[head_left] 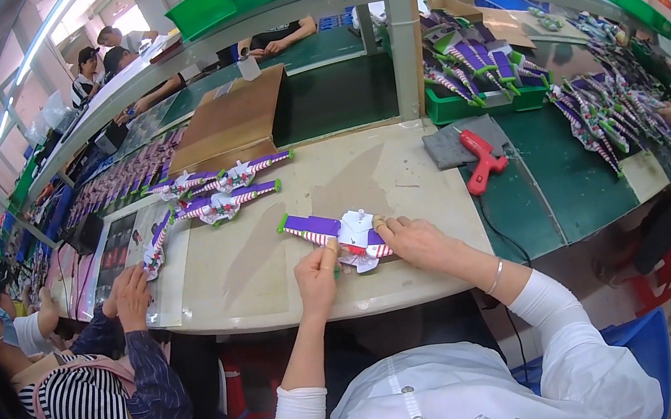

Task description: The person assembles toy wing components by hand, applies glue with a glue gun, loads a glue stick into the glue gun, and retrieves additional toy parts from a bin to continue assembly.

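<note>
Purple-and-white toy wing assembly (pixel 355 228) on the cream tabletop (pixel 418 184), near its front edge. From here, left hand (pixel 319 277) pinches the near side by the middle; right hand (pixel 418 240) grips the right part. Probably light, stiff, slick plastic; thin wing looks snappable, so best held by the chunky white centre.

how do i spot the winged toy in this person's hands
Start at the pale tabletop at the picture's centre. Toward its front edge is a winged toy, purple and red-striped, with a white middle and green tip. Similar winged toys lie farther back and left; only this one has the person's left hand and right hand on it.
</note>
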`<state>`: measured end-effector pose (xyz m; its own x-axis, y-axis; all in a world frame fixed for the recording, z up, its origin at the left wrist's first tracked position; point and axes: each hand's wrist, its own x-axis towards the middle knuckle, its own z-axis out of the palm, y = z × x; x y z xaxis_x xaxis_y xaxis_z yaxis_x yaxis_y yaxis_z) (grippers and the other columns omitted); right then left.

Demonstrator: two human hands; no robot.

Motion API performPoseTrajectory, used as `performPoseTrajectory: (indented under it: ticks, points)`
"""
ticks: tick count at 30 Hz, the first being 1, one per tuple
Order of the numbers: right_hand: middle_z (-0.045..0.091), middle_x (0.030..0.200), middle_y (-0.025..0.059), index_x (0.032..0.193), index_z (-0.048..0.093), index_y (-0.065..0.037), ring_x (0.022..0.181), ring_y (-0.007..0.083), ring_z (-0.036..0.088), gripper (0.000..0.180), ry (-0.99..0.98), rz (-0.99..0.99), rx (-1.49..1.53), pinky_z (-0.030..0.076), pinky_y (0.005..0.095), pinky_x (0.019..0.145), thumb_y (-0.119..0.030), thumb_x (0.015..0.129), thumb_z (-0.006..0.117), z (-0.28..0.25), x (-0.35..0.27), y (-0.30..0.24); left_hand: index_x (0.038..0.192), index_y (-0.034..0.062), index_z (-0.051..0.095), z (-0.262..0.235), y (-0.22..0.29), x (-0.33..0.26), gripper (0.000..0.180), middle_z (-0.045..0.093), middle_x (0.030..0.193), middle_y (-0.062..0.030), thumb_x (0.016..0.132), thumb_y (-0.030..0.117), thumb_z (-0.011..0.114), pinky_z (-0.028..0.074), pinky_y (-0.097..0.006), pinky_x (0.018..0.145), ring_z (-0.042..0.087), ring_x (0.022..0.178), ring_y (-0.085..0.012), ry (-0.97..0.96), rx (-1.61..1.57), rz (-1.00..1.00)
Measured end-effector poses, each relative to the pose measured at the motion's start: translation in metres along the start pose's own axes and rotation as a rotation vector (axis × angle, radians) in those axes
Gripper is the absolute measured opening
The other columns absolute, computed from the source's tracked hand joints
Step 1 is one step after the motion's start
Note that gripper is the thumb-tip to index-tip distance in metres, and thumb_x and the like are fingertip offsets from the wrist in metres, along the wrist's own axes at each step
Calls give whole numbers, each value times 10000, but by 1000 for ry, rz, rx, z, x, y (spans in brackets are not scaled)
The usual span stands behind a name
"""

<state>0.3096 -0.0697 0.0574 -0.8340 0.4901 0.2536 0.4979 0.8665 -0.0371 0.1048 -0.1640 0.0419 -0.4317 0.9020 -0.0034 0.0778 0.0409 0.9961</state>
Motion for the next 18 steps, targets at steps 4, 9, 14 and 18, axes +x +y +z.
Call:
performPoseTrajectory:
  ticks: [4, 9, 14, 18]
  points:
    - [600, 1063, 130, 1322, 452, 10, 1074, 302, 544, 607, 231, -113, 61, 424, 368, 884, -114, 758, 638, -24, 1, -9, 998, 35, 665, -1, 13, -23, 241, 585, 689, -19, 832, 206, 703, 364, -349, 877, 598, 716, -148, -73, 518, 603]
    - [630, 976, 96, 1310, 498, -28, 956, 242, 580, 700, 75, -170, 607, 436, 345, 829, -177, 679, 763, -17, 13, -13, 1364, -1, 395, -12, 14, -46, 853, 611, 938, -67, 698, 320, 820, 301, -425, 1024, 612, 869, -198, -134, 677, 724]
    - [512, 756, -11, 1280, 552, -24, 694, 52, 460, 554, -37, 126, 1267, 400, 203, 655, -102, 770, 753, -4, 11, -16, 1085, 34, 576, -13, -5, -47, 487, 589, 1024, -97, 704, 227, 811, 350, -395, 960, 540, 964, -248, -17, 734, 694]
    - [479, 696, -13, 1192, 577, -16, 623, 54, 441, 411, 151, 354, 1055, 374, 231, 580, -57, 803, 703, 0, 8, -33, 767, 32, 584, -9, -4, -46, 196, 594, 1044, -86, 746, 102, 765, 439, -326, 810, 541, 879, -211, -7, 620, 604]
